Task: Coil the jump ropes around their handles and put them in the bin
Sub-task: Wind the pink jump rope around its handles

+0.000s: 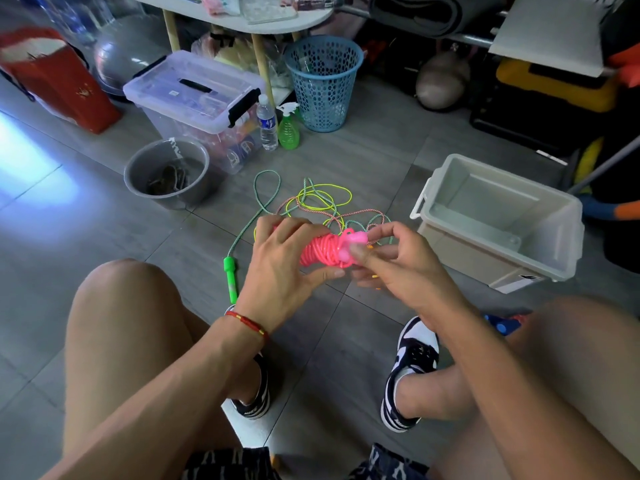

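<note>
Pink plastic jump rope (320, 250), coiled around its handles, frame centre, held above the floor | left hand (282, 268) grips the coil, fingers curled over it | right hand (391, 261) pinches the pink handle end | loose green, yellow and striped ropes (311, 202) on grey tiles behind | open beige plastic bin (502, 220) at right.

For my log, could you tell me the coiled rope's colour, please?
Bright pink coiled rope, head view.
</note>
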A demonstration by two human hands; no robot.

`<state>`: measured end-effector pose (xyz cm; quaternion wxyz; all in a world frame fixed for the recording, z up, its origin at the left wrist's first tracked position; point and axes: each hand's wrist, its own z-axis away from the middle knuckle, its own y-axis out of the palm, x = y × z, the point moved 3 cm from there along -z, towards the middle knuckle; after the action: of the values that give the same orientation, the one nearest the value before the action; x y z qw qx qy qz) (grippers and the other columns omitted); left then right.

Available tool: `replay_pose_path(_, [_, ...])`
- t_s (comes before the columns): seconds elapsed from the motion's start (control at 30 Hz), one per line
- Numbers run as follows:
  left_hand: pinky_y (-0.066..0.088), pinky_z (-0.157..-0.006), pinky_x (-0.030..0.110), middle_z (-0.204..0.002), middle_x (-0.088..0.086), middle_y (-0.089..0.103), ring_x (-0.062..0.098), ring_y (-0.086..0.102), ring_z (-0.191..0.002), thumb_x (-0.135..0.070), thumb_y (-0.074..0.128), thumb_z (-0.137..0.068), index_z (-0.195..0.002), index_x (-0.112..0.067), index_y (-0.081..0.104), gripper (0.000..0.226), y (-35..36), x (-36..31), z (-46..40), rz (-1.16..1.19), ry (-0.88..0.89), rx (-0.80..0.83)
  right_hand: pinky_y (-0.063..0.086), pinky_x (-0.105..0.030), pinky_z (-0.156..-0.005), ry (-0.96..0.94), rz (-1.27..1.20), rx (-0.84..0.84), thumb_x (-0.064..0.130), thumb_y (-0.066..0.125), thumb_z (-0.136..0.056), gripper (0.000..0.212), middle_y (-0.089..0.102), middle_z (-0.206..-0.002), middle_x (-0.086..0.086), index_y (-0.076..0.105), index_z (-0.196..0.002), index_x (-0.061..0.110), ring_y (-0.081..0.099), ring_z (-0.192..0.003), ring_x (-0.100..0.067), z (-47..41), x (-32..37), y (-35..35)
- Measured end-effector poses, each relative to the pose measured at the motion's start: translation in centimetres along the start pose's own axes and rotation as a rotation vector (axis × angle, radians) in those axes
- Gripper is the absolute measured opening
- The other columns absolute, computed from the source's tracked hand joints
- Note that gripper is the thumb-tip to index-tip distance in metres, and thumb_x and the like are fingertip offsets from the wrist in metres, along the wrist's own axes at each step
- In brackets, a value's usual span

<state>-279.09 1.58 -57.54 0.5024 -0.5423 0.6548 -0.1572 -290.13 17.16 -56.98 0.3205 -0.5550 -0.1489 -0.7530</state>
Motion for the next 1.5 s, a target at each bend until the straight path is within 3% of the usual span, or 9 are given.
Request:
replay_pose_path(0.1, [0.046, -0.093, 0.044, -0.109, -0.004, 0.066, 0.028, 0.05, -0.107, -0.064, 0.076, -0.071, -0.112, -0.021, 0.073, 0.059, 0.2, -0.3, -0.1, 0.034, 0.028, 0.018, 0.055, -0.035, -0.086, -0.217, 0.346, -0.066, 0.056, 0.063, -0.089, 0.03, 0.07, -0.113, 0.013, 0.061, -0.111, 0.037, 0.07, -0.098, -0.007, -0.3, 1.3, -1.2])
replay_pose_path(0.27, [0.04, -0.107, 0.044, -0.137, 0.006, 0.051, 0.028, 0.041, -0.128, -0.059, 0.081, -0.072, -0.122, -0.022, 0.069, 0.063, -0.2, -2.2, -0.7, 0.099, 0.101, 0.009, 0.055, -0.027, -0.093, -0.326, 0.394, 0.173, 0.022, 0.075, -0.09, 0.042, 0.071, -0.117, 0.009, 0.064, -0.131, 0.019, 0.068, -0.103, -0.004, 0.1, 2.2, -0.6])
replay_pose_path(0.37, [0.033, -0.117, 0.035, -0.148, 0.002, 0.04, 0.018, 0.034, -0.142, -0.057, 0.085, -0.069, -0.143, -0.023, 0.046, 0.09, -0.8, -2.7, -1.1, 0.235, -0.27, -0.01, 0.059, -0.03, -0.086, -0.348, 0.295, 0.032, 0.02, 0.079, -0.086, 0.04, 0.073, -0.11, 0.006, 0.068, -0.124, 0.018, 0.071, -0.095, -0.008, -0.1, 2.8, -2.0])
replay_pose_path(0.5, [0.055, -0.097, 0.054, -0.126, 0.018, 0.067, 0.035, 0.068, -0.114, -0.038, 0.072, -0.09, -0.15, -0.018, 0.036, 0.073, -0.1, -4.2, -3.1, 1.076, -0.699, 0.191, 0.061, -0.044, -0.086, -0.323, 0.201, 0.016, 0.021, 0.084, -0.08, 0.041, 0.071, -0.111, 0.006, 0.067, -0.116, 0.027, 0.07, -0.099, -0.014, -0.3, 3.9, -3.7])
replay_pose_path(0.63, [0.06, -0.081, 0.057, -0.111, 0.031, 0.069, 0.045, 0.072, -0.093, -0.018, 0.065, -0.098, -0.144, -0.016, 0.039, 0.053, 0.5, -7.1, -7.1, 1.058, -0.639, 0.181, 0.057, -0.044, -0.09, -0.337, 0.361, -0.024, 0.043, 0.087, -0.065, 0.063, 0.066, -0.11, 0.011, 0.057, -0.119, 0.031, 0.068, -0.096, -0.009, -0.7, 5.9, -5.9])
replay_pose_path(0.93, [0.063, -0.076, 0.043, -0.097, 0.013, 0.071, 0.028, 0.069, -0.085, 0.003, 0.062, -0.093, -0.143, -0.026, 0.048, 0.06, 4.4, -17.7, -15.6, 1.179, -0.424, 0.371, 0.056, -0.048, -0.092, -0.373, 0.226, -0.174, 0.013, 0.08, -0.078, 0.039, 0.074, -0.109, -0.007, 0.064, -0.113, 0.022, 0.071, -0.102, -0.027, -1.2, 8.9, -18.9])
replay_pose_path(1.07, [0.059, -0.089, 0.048, -0.119, 0.01, 0.07, 0.026, 0.069, -0.102, -0.005, 0.067, -0.09, -0.145, -0.032, 0.046, 0.065, 9.4, -22.1, -16.3, 1.097, -0.405, 0.532, 0.058, -0.053, -0.089, -0.297, -0.148, -0.332, 0.002, 0.072, -0.086, 0.029, 0.07, -0.107, -0.023, 0.063, -0.113, 0.002, 0.072, -0.093, -0.034, 0.4, 3.2, -25.8])
replay_pose_path(1.27, [0.056, -0.089, 0.036, -0.124, -0.002, 0.062, 0.015, 0.067, -0.102, -0.029, 0.077, -0.079, -0.131, -0.037, 0.057, 0.055, 18.9, -27.3, -13.1, 0.737, -0.23, 0.786, 0.056, -0.03, -0.061, 0.102, -0.55, -0.785, -0.001, 0.07, -0.084, 0.011, 0.069, -0.063, -0.003, 0.071, -0.078, 0.008, 0.068, -0.056, -0.016, 5.8, -15.5, -31.1])
replay_pose_path(1.5, [0.038, -0.1, 0.033, -0.133, 0.008, 0.053, 0.028, 0.043, -0.13, -0.038, 0.068, -0.086, -0.143, -0.03, 0.045, 0.062, 27.1, -26.5, -11.4, 0.106, 0.055, 0.983, 0.06, -0.03, -0.063, 0.566, -0.941, -0.985, 0.0, 0.063, -0.093, 0.007, 0.069, -0.095, -0.019, 0.065, -0.1, 0.0, 0.073, -0.074, -0.021, 9.9, -38.5, -25.8])
